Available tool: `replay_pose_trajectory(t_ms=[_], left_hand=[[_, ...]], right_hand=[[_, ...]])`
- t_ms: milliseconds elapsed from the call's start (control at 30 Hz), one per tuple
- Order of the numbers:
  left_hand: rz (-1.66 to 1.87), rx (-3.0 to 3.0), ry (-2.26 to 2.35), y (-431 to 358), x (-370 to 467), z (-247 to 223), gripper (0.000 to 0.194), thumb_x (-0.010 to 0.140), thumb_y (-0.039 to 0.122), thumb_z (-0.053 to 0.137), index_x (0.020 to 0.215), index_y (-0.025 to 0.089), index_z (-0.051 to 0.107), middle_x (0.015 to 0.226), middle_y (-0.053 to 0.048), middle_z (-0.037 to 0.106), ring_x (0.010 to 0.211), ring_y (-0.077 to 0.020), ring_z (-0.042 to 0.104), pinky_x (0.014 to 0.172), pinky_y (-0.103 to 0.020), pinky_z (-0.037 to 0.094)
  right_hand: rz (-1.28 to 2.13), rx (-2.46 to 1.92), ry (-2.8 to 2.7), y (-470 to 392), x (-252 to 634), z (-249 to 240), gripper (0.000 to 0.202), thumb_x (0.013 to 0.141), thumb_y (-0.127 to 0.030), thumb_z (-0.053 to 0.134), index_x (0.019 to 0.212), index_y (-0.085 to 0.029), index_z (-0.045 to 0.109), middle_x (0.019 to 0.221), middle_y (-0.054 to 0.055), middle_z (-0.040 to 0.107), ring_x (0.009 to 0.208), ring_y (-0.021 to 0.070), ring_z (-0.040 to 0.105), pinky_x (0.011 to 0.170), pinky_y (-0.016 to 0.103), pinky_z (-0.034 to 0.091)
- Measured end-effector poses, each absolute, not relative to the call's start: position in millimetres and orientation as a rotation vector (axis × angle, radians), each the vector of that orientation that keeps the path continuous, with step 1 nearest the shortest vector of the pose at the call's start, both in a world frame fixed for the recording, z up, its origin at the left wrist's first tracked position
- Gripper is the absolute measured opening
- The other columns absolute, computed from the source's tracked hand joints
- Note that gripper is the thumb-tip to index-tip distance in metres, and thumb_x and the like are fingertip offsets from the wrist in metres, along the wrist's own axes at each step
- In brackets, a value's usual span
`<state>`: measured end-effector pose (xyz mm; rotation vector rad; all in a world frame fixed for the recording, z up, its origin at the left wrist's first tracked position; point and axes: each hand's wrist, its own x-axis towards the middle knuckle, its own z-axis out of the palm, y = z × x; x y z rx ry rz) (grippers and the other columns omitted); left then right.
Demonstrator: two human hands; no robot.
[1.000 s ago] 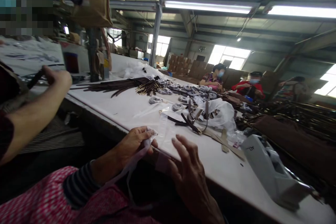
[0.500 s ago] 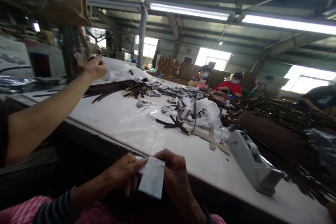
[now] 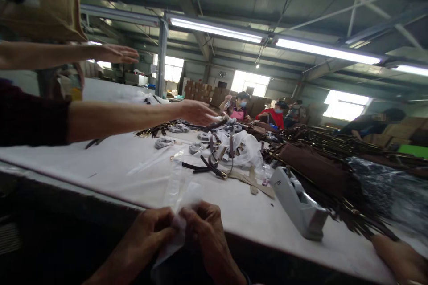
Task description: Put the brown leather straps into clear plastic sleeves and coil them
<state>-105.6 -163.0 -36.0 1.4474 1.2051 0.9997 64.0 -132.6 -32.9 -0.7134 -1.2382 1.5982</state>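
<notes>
Near the table's front edge, my left hand and my right hand pinch a thin, translucent plastic piece between them. It hangs below the fingers, and a pale, see-through part rises above them. The fingers of both hands are closed, with the fingertips close together. Just beyond lies a clear plastic strip on the white tabletop. Dark straps with a buckle rest behind it, beside a crumpled clear bag.
A grey tape dispenser stands on the right, before piled brown straps and fabric. Another person's arms reach in from the left. A further hand is at the lower right. People sit across the table.
The view has turned right. The pale rectangular piece between my hands is now seen as a translucent sheet, held differently. The other person's arm has stretched over the table, and a second arm has appeared.
</notes>
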Motion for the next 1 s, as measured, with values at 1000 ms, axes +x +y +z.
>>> replay_pose_trajectory(t_ms=[1000], left_hand=[[1.096,0.957,0.73,-80,-89,-55,0.034,0.056,0.033,0.097,0.077,0.013,0.078,0.053,0.003,0.057,0.044,-0.005,0.042,0.045,-0.018,0.031]], right_hand=[[1.568,-0.787,-1.571,-54,81,-13,0.032,0.077,-0.035,0.086,0.064,-0.012,0.067,0.052,-0.005,0.048,0.049,0.0055,0.035,0.049,0.024,0.02]])
